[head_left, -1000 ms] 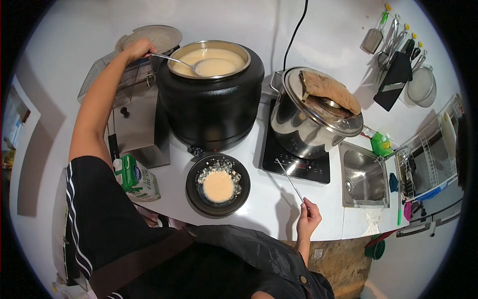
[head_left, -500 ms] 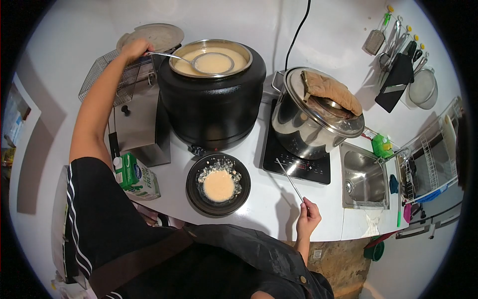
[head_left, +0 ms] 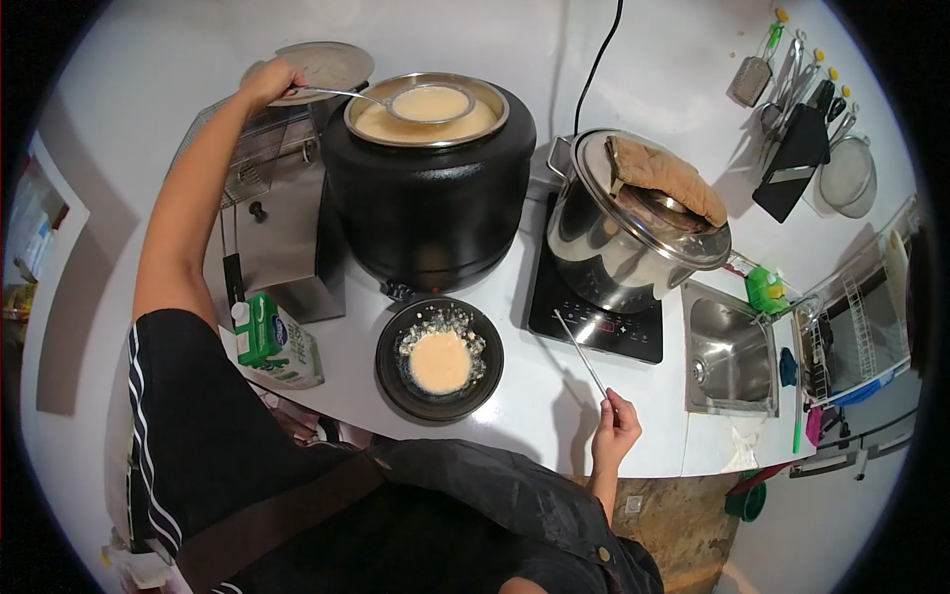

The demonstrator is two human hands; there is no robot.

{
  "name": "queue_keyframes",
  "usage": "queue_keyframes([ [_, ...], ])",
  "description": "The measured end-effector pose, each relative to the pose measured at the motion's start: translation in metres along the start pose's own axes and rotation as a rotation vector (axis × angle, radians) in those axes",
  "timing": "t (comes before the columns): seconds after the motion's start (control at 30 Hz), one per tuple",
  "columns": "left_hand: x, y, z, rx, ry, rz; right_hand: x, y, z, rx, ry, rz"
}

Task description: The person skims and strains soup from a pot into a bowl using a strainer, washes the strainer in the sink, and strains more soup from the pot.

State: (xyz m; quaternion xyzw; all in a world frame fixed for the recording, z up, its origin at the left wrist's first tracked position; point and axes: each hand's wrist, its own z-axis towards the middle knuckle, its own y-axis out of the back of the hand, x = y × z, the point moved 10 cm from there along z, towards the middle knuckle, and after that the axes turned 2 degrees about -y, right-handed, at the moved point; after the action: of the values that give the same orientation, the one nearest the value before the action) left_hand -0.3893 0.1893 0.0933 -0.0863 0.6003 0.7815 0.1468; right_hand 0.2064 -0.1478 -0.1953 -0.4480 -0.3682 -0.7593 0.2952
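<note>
My left hand [head_left: 270, 83] grips the handle of a metal ladle [head_left: 432, 103] at the upper left. Its round bowl is full of cream-coloured liquid and sits just over the soup in the black soup kettle [head_left: 430, 188]. Lower right, my right hand [head_left: 617, 428] is closed round a thin metal stick-like utensil [head_left: 582, 354], which points up and away over the counter. Between my arms stands a dark bowl [head_left: 390, 388] with a pool of the same pale liquid and white crumbly bits around it.
A lidded steel pot [head_left: 584, 238] with a brown oven mitt [head_left: 665, 178] on top stands on an induction cooker [head_left: 604, 334]. A green carton [head_left: 282, 344] and a steel fryer [head_left: 272, 243] are at left. A sink [head_left: 732, 346] lies right; utensils hang above.
The ladle has risen a little within the kettle's opening, its bowl now higher above the soup. My right hand has hardly moved, and the view has shifted slightly.
</note>
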Motion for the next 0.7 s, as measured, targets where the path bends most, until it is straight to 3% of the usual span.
queue_keyframes([
  [0.13, 0.003, 0.0, 0.005, 0.032, -0.085, 0.145, -0.004, 0.001, -0.001, 0.005, 0.002, -0.014],
  [0.2, 0.007, 0.0, 0.005, 0.032, -0.046, 0.007, -0.005, 0.001, -0.002, 0.01, -0.011, -0.018],
  [0.7, 0.021, -0.002, 0.002, -0.016, 0.017, 0.002, 0.001, -0.003, 0.004, 0.027, 0.059, -0.014],
])
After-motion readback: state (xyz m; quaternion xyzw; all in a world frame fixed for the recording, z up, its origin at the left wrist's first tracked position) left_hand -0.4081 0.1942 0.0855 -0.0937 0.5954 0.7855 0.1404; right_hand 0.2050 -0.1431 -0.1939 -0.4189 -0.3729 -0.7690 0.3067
